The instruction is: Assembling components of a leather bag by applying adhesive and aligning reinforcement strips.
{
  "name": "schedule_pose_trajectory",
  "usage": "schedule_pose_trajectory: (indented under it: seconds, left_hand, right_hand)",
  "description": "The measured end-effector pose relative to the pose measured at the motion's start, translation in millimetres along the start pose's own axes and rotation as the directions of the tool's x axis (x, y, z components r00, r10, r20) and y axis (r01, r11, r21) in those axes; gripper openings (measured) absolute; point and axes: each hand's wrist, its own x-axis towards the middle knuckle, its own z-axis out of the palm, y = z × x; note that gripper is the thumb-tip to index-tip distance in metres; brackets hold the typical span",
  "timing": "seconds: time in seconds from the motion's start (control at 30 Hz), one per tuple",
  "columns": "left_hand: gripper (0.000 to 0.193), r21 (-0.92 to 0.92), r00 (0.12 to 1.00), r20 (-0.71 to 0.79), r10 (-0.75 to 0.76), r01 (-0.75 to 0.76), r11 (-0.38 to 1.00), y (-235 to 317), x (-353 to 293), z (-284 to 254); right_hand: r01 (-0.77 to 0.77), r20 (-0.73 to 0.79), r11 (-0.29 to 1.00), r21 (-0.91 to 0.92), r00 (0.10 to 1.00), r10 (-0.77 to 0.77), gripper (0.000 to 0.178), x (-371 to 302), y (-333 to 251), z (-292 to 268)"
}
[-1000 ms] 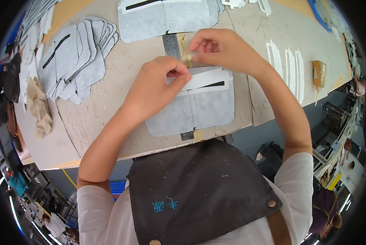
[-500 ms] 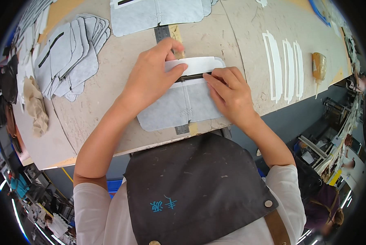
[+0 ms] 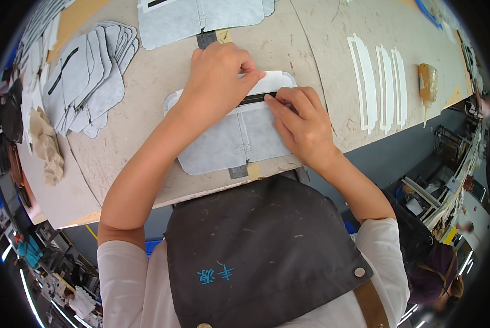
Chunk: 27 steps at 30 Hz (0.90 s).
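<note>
In front of me a grey fabric panel (image 3: 215, 145) with rounded corners lies on the table. A narrow black strip (image 3: 257, 99) runs across its slot, and a white strip (image 3: 271, 82) lies along the far side of it. My left hand (image 3: 217, 76) reaches over the panel, thumb and curled fingers closed at the white strip's far edge; whatever is between them is hidden. My right hand (image 3: 305, 120) has thumb and forefinger pinched together on the black strip, its other fingers bent above the panel.
Piled grey panels (image 3: 94, 71) lie at left, beside crumpled brown paper (image 3: 47, 145). Another grey panel (image 3: 174, 27) lies at the far side. White strip frames (image 3: 363, 82) and a glue bottle (image 3: 427, 82) sit at right. A dark ruler (image 3: 238, 173) shows under the worked panel.
My left hand has moved up and its thumb has shifted right along the white strip. More black strip shows between my hands. My right fingertips have moved slightly left. The view has shifted a little.
</note>
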Motion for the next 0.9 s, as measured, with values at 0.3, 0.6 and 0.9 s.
schedule_pose_trajectory:
  seconds: [0.3,0.6,0.9]
  left_hand:
    - [0.021,0.081,1.0,-0.002,0.002,-0.002,0.997,1.5,0.2,5.6]
    - [0.021,0.088,1.0,-0.011,-0.002,0.002,0.996,0.8,0.0,7.0]
    - [0.02,0.125,0.999,-0.015,0.034,-0.032,0.992,-0.9,-3.6,5.9]
  right_hand:
    - [0.001,0.015,1.0,0.017,1.0,-0.001,0.03,-0.9,0.8,-0.9]
    - [0.007,0.017,1.0,0.017,1.0,-0.007,0.029,-1.4,1.7,0.2]
    - [0.029,0.08,0.999,-0.039,0.996,-0.026,0.036,4.5,0.5,-2.3]
